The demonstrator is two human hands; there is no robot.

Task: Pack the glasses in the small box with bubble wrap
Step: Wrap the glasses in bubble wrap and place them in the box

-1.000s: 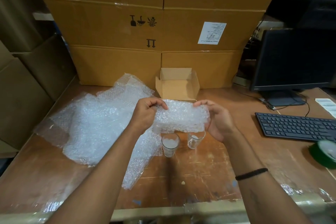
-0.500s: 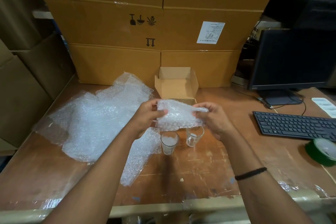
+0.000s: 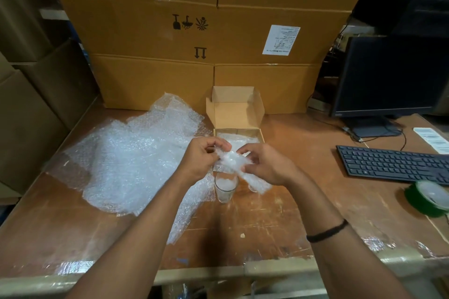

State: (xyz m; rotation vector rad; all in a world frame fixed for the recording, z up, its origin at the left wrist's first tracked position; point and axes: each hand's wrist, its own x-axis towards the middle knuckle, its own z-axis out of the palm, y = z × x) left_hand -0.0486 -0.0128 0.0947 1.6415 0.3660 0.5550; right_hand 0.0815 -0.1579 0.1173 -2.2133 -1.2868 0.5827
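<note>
Both hands hold one small crumpled piece of bubble wrap (image 3: 233, 162) above the table's middle: my left hand (image 3: 202, 156) pinches its left end, my right hand (image 3: 263, 161) grips its right end. Directly below stands a clear glass (image 3: 224, 188), upright on the table. A second glass (image 3: 252, 188) is mostly hidden behind the hanging wrap and my right hand. The small cardboard box (image 3: 261, 135) sits just beyond the hands, lid up, with bubble wrap lying inside. A large loose sheet of bubble wrap (image 3: 126, 158) spreads over the table's left half.
Big cardboard cartons (image 3: 194, 39) wall off the back and left. A monitor (image 3: 388, 75) and black keyboard (image 3: 393, 164) stand at right, with a green tape roll (image 3: 427, 198) near the right edge. The worn wooden table (image 3: 267, 226) has a taped front edge.
The bubble wrap piece, stretched wide between my hands a second ago, is now bunched small. My hands have come closer together and the box interior has come into view.
</note>
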